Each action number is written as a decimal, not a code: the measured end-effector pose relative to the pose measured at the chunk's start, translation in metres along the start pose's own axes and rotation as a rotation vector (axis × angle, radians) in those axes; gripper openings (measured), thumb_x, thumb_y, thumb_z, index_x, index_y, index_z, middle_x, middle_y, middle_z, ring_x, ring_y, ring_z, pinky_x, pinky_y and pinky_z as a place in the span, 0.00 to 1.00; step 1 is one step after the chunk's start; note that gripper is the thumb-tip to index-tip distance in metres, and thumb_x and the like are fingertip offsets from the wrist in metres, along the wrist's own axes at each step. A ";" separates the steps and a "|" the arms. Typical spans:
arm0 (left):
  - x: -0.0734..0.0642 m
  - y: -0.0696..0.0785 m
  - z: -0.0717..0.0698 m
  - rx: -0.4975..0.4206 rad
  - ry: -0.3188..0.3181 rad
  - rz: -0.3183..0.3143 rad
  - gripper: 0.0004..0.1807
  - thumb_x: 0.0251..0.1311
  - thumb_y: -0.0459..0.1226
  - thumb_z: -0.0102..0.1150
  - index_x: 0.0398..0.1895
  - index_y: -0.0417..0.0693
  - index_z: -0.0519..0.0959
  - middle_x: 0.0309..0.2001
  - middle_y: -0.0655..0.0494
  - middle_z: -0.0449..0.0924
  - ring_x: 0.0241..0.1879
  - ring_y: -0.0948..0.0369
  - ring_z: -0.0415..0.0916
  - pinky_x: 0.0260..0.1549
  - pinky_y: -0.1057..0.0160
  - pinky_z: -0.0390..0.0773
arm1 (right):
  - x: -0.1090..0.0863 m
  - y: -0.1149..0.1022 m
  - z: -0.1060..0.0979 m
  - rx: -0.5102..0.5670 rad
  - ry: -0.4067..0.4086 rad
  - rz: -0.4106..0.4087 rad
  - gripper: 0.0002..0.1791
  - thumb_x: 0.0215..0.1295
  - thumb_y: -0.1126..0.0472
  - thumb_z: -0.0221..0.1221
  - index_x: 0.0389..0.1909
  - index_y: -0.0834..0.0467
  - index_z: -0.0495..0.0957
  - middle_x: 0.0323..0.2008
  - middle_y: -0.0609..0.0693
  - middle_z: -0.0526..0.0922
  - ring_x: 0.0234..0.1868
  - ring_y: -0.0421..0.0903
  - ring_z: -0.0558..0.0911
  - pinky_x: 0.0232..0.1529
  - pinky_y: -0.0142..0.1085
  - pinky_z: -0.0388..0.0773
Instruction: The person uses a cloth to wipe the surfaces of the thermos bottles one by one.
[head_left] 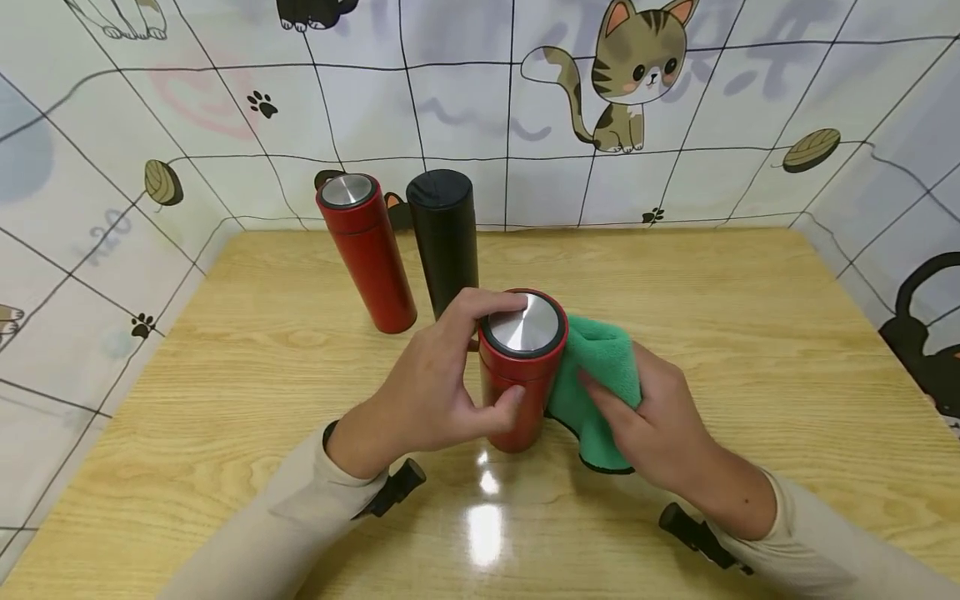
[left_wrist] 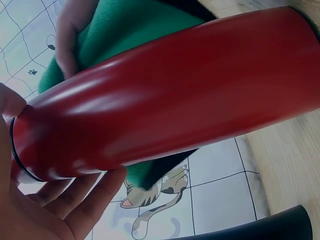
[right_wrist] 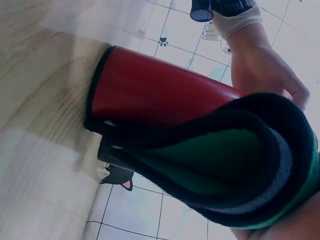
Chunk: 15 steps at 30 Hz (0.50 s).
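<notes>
A red thermos flask (head_left: 517, 400) with a steel-topped lid (head_left: 528, 325) stands upright on the table. My left hand (head_left: 427, 375) grips it near the top, one finger lying over the lid and the thumb on the near side. In the left wrist view, fingers (left_wrist: 100, 200) curl around the flask's underside. My right hand (head_left: 660, 417) holds a folded green cloth (head_left: 600, 358) with dark edging against the flask's right side. The right wrist view shows the cloth (right_wrist: 210, 160) wrapped close along the red flask (right_wrist: 155, 90), hiding part of it.
Behind my left hand stand a second red flask (head_left: 371, 267) with a steel-topped lid and a black flask (head_left: 446, 242). The wooden table (head_left: 712, 317) meets a white backdrop (head_left: 465, 108) printed with cats and grid lines at the back and sides.
</notes>
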<state>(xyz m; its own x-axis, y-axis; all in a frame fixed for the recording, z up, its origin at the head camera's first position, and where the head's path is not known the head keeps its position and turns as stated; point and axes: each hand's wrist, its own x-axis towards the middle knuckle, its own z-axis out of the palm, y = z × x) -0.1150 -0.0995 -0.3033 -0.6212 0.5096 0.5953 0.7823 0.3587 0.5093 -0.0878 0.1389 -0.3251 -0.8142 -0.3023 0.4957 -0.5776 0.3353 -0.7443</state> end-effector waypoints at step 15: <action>0.003 0.005 -0.001 -0.033 0.005 -0.047 0.43 0.48 0.42 0.78 0.66 0.44 0.65 0.61 0.51 0.75 0.56 0.62 0.78 0.51 0.71 0.82 | 0.002 -0.001 0.001 0.034 0.027 -0.030 0.30 0.63 0.79 0.56 0.66 0.57 0.74 0.60 0.49 0.81 0.56 0.34 0.83 0.53 0.26 0.80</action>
<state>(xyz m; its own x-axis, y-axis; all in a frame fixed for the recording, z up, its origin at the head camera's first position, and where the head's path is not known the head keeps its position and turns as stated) -0.1128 -0.0974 -0.2984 -0.6573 0.4892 0.5732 0.7505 0.3563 0.5566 -0.0886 0.1373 -0.3241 -0.7978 -0.2875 0.5299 -0.6002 0.2954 -0.7433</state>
